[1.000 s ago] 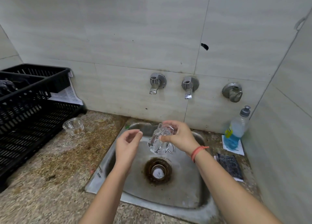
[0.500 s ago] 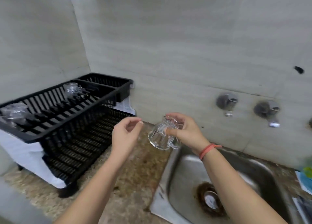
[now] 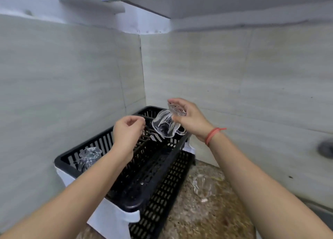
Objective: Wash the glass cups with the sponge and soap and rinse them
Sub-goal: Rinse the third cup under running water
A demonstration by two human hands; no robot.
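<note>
Where black dish rack (image 3: 160, 172) fills tiled corner, right hand (image 3: 191, 120) holds ribbed glass cup (image 3: 164, 126) mouth-down over rack's far end, fingers pinching base. Left hand (image 3: 127, 131) just beside, fingers loosely curled, holding nothing. Cup probably wet, slick, light, brittle; base or handle safest hold. Half second ago cup hung between rack and sink; now over rack, sink out of view.

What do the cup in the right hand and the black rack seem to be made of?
The cup looks like clear, glossy glass: the rack shows through its ribbed wall. The rack seems satin black plastic, given its thin moulded slats.
</note>
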